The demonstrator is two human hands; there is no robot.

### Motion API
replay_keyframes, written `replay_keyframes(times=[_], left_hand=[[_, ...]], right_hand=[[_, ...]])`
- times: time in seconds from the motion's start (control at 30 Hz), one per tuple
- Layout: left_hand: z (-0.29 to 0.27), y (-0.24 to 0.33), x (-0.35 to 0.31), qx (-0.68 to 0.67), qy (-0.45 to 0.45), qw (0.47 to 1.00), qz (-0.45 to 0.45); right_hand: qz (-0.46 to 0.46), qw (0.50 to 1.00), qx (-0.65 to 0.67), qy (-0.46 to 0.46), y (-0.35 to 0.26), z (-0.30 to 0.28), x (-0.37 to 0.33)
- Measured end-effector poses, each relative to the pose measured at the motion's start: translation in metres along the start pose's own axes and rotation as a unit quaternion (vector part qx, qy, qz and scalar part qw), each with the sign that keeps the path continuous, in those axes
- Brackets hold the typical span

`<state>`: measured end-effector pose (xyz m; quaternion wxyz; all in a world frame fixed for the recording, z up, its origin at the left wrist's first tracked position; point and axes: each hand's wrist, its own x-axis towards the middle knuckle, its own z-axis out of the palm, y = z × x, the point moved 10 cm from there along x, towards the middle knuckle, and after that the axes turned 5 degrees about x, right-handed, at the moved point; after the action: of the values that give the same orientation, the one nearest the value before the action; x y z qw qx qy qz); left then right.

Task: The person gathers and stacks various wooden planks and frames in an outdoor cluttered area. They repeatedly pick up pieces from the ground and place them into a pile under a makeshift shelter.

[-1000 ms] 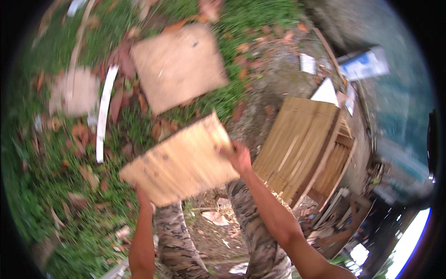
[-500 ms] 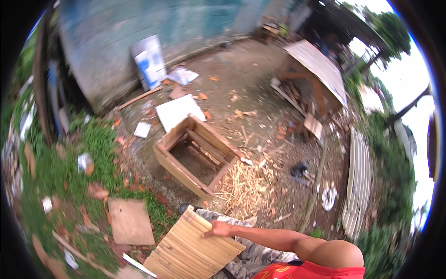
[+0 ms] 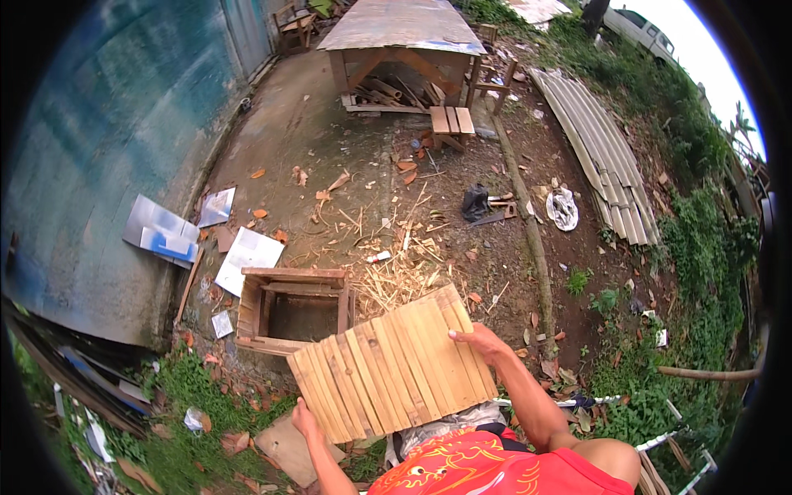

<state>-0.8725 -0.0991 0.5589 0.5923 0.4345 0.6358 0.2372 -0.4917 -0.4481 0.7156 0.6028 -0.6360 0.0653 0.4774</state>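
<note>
A panel of pale wooden slats (image 3: 388, 367), set side by side, is held up in front of my body, tilted with its right end higher. My left hand (image 3: 306, 419) grips its lower left edge. At the right edge my right hand (image 3: 480, 341) is closed on it, the thumb lying on the face and the fingers hidden behind. Just beyond the panel's left end, on the ground, lies an open wooden box frame (image 3: 294, 307); the panel covers part of its near right corner.
Wood shavings (image 3: 396, 264) lie beyond the panel. Farther off stand a low bench (image 3: 452, 121) and a big table (image 3: 400, 25). A handsaw (image 3: 493, 216) rests beside a black bag (image 3: 475, 202). Corrugated sheets (image 3: 598, 157) lie right; a blue-green wall (image 3: 124, 124) rises left.
My left hand has come into view, holding the panel's left edge. The panel has been raised and turned to lie more crosswise. My view has swung to the right.
</note>
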Motion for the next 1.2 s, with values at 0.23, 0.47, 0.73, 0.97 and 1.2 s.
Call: replay_keyframes(times=[0.23,0.47,0.73,0.97,1.2], left_hand=[[0.135,0.086,0.029,0.041,-0.006,0.999,0.008],[0.278,0.145,0.045,0.035,0.019,0.998,-0.046],[0.408,0.238,0.012,0.163,-0.056,0.985,0.011],[0.549,0.267,0.052,0.393,-0.100,0.911,0.080],[0.737,0.250,0.147,0.415,-0.143,0.891,0.120]], right_hand=[[-0.055,0.995,0.064,0.051,-0.070,-0.091,0.050],[-0.053,0.993,0.109,0.004,-0.170,-0.168,0.155],[-0.011,0.981,0.195,0.024,-0.206,-0.240,0.214],[0.030,0.959,0.267,0.089,-0.200,-0.307,0.259],[0.016,0.942,0.294,0.159,-0.252,-0.367,0.337]])
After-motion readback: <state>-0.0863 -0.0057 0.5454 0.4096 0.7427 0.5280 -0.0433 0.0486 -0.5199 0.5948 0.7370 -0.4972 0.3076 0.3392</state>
